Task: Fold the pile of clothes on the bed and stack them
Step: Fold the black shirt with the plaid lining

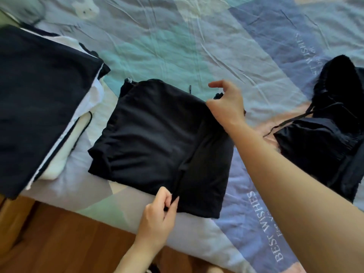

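We see folded black garment [157,138] on bed [197,46] | left hand [159,211] pinches its near edge | right hand [226,103] grips far corner | stack [39,75] at left

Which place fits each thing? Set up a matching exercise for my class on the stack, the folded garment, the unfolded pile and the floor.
Things:
1. stack
2. folded garment
3. unfolded pile
4. floor

Places:
A. right side of the bed
B. below the bed's near edge
C. left side of the bed
D. middle, between both hands

Pairs: 1-C, 2-D, 3-A, 4-B
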